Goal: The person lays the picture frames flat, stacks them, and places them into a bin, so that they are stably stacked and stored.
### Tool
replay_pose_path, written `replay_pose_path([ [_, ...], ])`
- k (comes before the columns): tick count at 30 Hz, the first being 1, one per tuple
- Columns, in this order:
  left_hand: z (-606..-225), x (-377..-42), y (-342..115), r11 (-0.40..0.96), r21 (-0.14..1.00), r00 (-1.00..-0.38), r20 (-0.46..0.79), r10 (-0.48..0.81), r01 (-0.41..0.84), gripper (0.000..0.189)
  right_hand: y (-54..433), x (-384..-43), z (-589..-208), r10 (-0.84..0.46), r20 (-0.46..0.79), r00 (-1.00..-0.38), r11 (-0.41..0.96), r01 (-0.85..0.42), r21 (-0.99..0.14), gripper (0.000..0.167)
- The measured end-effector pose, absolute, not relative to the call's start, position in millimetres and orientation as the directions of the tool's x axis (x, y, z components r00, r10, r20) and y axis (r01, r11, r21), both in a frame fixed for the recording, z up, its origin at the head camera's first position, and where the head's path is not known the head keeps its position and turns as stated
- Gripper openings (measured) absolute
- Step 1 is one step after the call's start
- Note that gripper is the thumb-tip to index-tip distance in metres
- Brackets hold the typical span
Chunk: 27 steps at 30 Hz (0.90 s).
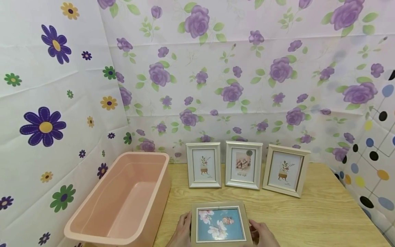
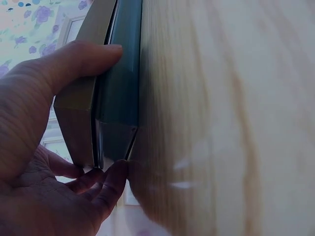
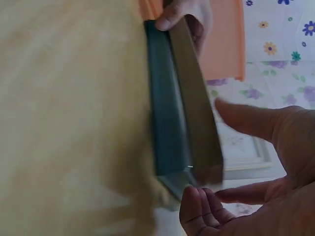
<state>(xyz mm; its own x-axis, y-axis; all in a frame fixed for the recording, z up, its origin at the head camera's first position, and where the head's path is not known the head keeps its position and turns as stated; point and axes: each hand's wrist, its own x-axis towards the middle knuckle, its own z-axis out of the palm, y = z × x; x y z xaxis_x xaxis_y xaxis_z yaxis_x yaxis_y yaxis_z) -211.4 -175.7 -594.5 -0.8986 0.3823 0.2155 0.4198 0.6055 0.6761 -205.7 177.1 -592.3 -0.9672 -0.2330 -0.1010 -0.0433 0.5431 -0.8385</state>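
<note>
A tan picture frame (image 1: 220,224) with a blossom picture lies face up at the table's front, its picture turned sideways. Beneath it, in the left wrist view, is a second, teal frame (image 2: 120,88), stacked flush against it. My left hand (image 1: 182,230) grips the stack at its left end, thumb along the near side and fingertips curled at the end. At the right end, my right hand (image 1: 262,234) holds the stack with curled fingertips against the end face, its thumb (image 3: 246,118) beside the tan frame's edge.
Three framed pictures stand behind: a white frame (image 1: 203,165), another white frame (image 1: 244,165) and a beige frame (image 1: 286,171). On the left is a deep pink tub (image 1: 157,192). Flowered cloths (image 1: 216,61) hang around the wooden table (image 1: 333,212).
</note>
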Motion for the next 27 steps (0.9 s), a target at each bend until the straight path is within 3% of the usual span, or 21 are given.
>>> replay_pose_path([
  [4, -593.2, -210.2, -175.6, 0.607, 0.667, -0.895, 0.237, 0.378, 0.432, 0.123, 160.9, -207.6, -557.9, -0.086, -0.148, -0.985, 0.549, 0.077, -0.832, 0.097],
  [8, -590.7, -208.6, -175.3, 0.603, 0.695, -0.910, 0.200, 0.362, 0.393, 0.122, 146.4, -212.4, -519.7, -0.052, -0.009, -0.999, 0.491, -0.018, -0.871, 0.088],
  [18, -580.4, -206.3, -176.6, 0.537, 0.789, -0.923, 0.095, 0.374, 0.298, 0.121, 120.7, -282.8, -455.7, -0.213, 0.284, -0.935, 0.599, -0.354, -0.718, 0.093],
  [27, -582.6, -205.6, -178.6, 0.482, 0.837, -0.922, 0.069, 0.380, 0.261, 0.119, 92.5, -346.2, -426.7, -0.314, 0.360, -0.879, 0.696, -0.471, -0.543, 0.092],
])
